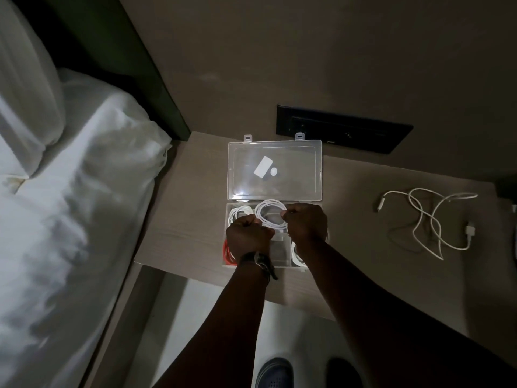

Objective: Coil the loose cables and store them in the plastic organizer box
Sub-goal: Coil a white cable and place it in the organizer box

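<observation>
A clear plastic organizer box sits on the bedside shelf, its lid swung open toward the wall. Both hands hover over the box's back compartments holding one coiled white cable. My left hand grips the coil's left side and my right hand grips its right side. Another white coil lies in the back-left compartment. A red cable shows in the front-left compartment and a white one at the front right. A loose white cable lies tangled on the shelf to the right.
The shelf runs along the wall, with a black socket panel just behind the box. A bed with white sheets borders the shelf on the left. My shoes stand on the floor below the shelf's front edge.
</observation>
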